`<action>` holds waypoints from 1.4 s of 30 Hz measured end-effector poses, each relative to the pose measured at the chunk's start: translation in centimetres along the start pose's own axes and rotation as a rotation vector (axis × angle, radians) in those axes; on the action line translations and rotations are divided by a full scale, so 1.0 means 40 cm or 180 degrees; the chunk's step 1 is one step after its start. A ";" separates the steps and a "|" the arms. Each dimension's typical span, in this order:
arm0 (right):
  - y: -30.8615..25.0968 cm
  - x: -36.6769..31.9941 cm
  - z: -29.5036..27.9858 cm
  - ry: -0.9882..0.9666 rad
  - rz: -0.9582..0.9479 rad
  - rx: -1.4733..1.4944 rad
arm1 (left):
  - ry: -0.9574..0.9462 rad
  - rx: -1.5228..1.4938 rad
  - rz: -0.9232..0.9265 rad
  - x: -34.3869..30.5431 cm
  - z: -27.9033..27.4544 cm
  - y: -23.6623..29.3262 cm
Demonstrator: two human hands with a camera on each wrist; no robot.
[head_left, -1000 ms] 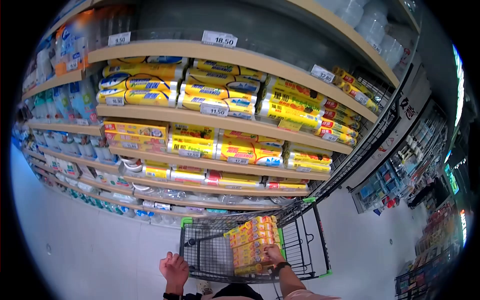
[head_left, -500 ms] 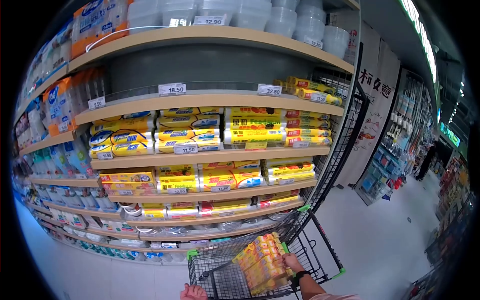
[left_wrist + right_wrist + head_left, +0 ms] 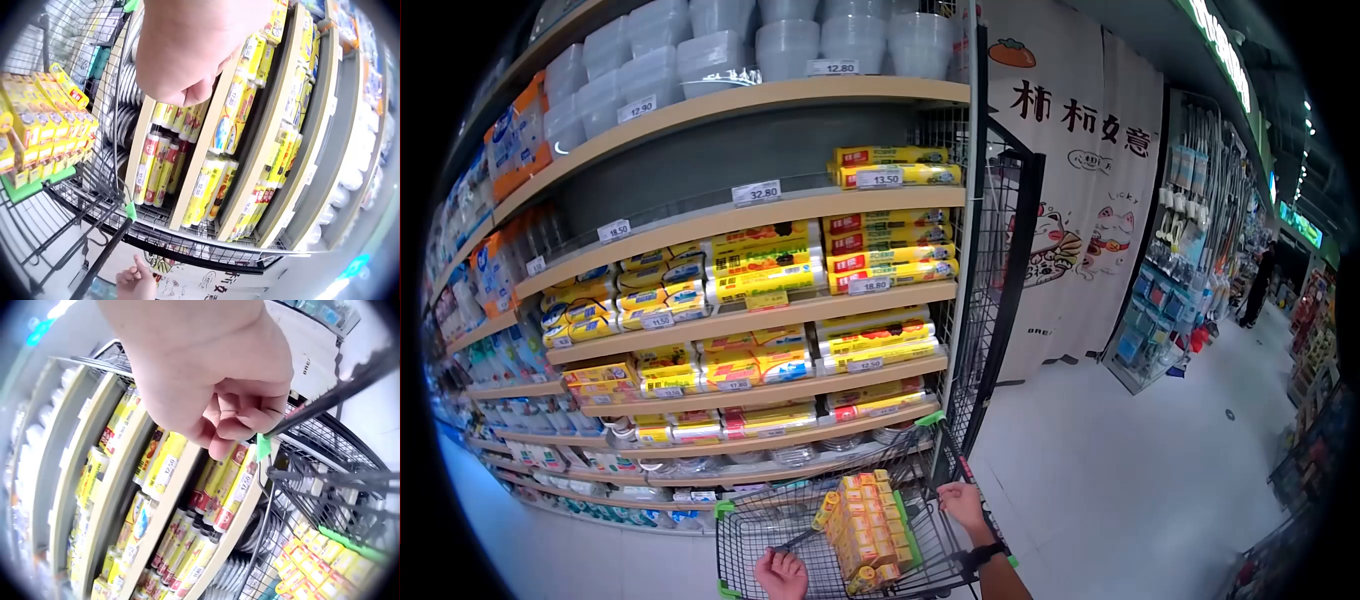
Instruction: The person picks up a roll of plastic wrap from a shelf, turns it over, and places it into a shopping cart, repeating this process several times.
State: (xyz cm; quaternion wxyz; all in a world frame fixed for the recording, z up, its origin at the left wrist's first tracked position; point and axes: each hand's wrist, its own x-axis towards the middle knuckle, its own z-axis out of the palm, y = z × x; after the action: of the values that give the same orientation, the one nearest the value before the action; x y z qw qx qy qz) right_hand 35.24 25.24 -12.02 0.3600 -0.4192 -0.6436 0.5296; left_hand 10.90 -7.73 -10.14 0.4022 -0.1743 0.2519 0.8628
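A black wire shopping cart with green corners stands in front of me. In its basket, yellow and orange boxes are stacked in a block, and a yellow roll lies along one side. My left hand hovers over the near left part of the basket, its fingers loosely curled around nothing. Beyond the boxes, my right hand hangs near the cart's dark handle bar. Its fingers are loosely bent with nothing between them, as the right wrist view shows.
Shelves with wooden edges rise just past the cart, holding yellow rolls and clear plastic tubs. A printed curtain and a rack of hanging goods stand to the right. A person is farther down the aisle.
My right hand has come off the boxes and moved toward the handle side. The view has swung right and up, bringing the curtain and aisle in. My left hand now overlaps the basket.
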 end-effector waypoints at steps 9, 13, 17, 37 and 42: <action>-0.275 0.155 -0.195 0.0163 -0.0266 0.0302 | -0.0281 -0.0351 -0.0154 -0.056 0.041 -0.185; -0.346 0.336 -0.214 0.0194 -0.0806 0.0003 | -0.0672 -0.0640 -0.0305 -0.014 0.027 -0.155; -0.611 0.442 -0.223 -0.0146 -0.1613 0.0026 | -0.0647 -0.0371 -0.0390 0.012 0.064 -0.109; -1.503 0.935 0.088 0.0521 -0.2560 -0.3297 | -0.0838 -0.0793 0.0157 0.124 0.365 0.057; -1.538 1.003 0.140 0.0056 -0.2282 -0.3963 | -0.0988 -0.0831 0.0045 0.173 0.434 0.074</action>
State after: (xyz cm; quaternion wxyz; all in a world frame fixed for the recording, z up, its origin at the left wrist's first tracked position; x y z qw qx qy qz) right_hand 4.83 54.67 48.24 0.2111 -0.3138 -0.9213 -0.0900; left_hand 2.62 4.82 1.35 0.4041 -0.0882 0.0741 0.9074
